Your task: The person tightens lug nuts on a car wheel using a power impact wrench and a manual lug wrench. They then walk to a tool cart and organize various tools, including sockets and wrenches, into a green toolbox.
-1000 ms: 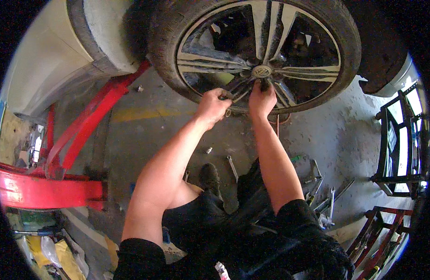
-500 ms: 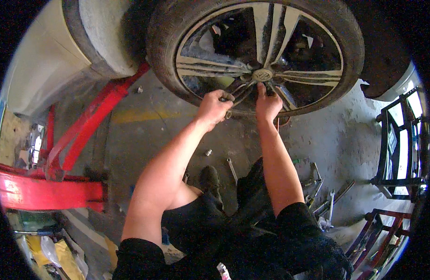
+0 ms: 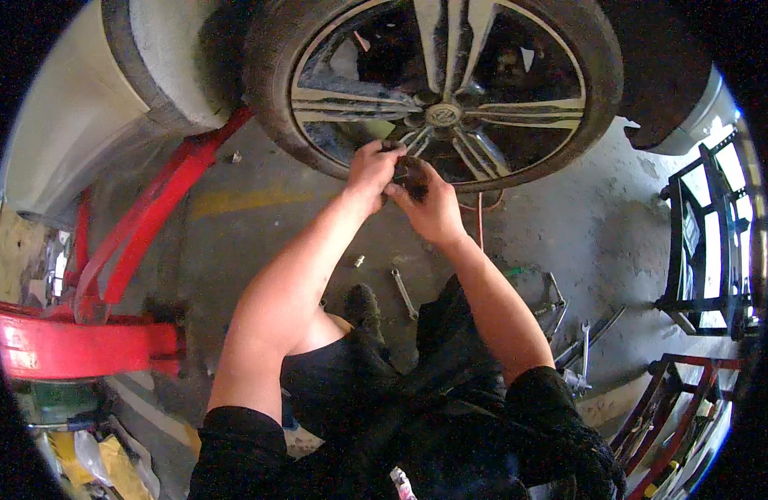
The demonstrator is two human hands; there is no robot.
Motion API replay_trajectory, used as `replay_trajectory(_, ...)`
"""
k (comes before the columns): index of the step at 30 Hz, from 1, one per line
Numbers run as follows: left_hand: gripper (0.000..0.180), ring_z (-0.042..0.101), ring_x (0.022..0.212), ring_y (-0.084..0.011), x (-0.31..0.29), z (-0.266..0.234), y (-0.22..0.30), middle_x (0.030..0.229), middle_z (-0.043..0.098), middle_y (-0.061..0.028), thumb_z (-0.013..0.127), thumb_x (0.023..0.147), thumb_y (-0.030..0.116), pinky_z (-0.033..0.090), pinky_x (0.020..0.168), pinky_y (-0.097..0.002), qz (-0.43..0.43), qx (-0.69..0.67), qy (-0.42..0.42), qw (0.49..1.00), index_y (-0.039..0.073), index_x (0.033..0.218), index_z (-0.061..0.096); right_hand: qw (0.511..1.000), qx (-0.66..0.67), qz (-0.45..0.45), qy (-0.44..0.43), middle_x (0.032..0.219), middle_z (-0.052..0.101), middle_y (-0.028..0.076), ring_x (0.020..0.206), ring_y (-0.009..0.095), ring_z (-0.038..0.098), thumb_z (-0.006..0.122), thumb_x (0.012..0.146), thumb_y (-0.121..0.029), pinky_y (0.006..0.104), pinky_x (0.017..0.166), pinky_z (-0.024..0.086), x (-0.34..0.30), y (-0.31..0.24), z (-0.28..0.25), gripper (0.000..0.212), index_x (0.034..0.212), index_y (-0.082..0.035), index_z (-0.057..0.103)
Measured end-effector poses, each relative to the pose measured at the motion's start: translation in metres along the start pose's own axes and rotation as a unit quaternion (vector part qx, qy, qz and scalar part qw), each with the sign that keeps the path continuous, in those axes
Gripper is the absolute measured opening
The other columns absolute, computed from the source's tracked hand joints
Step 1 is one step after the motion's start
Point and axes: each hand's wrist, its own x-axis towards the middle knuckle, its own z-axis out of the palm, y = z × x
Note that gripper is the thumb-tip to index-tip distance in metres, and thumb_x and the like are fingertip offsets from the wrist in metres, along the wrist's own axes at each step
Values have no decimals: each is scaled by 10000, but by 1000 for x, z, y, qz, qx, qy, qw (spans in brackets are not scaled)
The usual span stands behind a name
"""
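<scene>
A car wheel [image 3: 438, 83] with a silver multi-spoke rim and dark tyre hangs in front of me at the top. Both my hands are together just below its hub [image 3: 443, 114], in front of the lower spokes. My left hand [image 3: 369, 169] is curled with its fingers closed on a small dark part [image 3: 411, 175]. My right hand [image 3: 434, 212] cups the same dark part from below and the right. What the part is stays unclear; my fingers hide most of it. My knees and dark trousers fill the lower middle.
A red lift arm [image 3: 146, 229] runs from the left to under the white car body [image 3: 67, 125]. On the concrete floor lie a spanner [image 3: 403, 292], a small socket [image 3: 359, 261] and several tools [image 3: 572, 333]. A black frame [image 3: 705, 242] and a red rack [image 3: 663, 404] stand at the right.
Both hands have come down and away from the hub area to just below it, and now hold a small dark part between them. My view has shifted slightly left.
</scene>
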Motion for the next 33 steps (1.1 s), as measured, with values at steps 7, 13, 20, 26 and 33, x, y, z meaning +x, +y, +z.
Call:
replay_trajectory(7,248,585,778,-151,-18,16,15,915,664,-49,672,879,232,465,680,-327,58,24,-17,998,25,1016,664,995,-95,3,18,824,677,209,741,347,666,646,904,-324,393,671,512,11,0,-24,355,1047,1,634)
replay_trajectory(13,219,643,875,-182,-14,25,15,1007,689,-55,662,891,185,520,772,-350,-20,-154,-153,976,45,1059,668,992,-101,-21,78,873,663,263,840,432,653,564,947,-296,480,709,513,21,27,-33,371,1093,44,589)
replay_trajectory(20,229,636,908,-197,-10,18,15,1032,690,-54,650,894,167,491,853,-357,-17,-162,-117,980,46,1087,667,996,-61,-2,66,922,688,224,849,438,650,678,860,-256,495,724,520,18,7,-24,423,1148,-12,487)
replay_trajectory(26,164,545,684,-116,-23,25,23,881,631,6,642,884,181,389,525,-271,6,-204,-91,975,99,1025,649,990,-100,-26,92,965,695,214,891,353,688,689,869,-218,396,756,532,28,11,-32,370,1119,-2,524)
replay_trajectory(33,190,609,677,-165,-15,15,17,900,677,-42,683,844,160,438,484,-322,-29,-89,-44,995,86,1018,661,914,-322,-51,243,798,684,151,683,382,658,683,878,-302,462,594,517,81,27,-60,364,1030,-30,494)
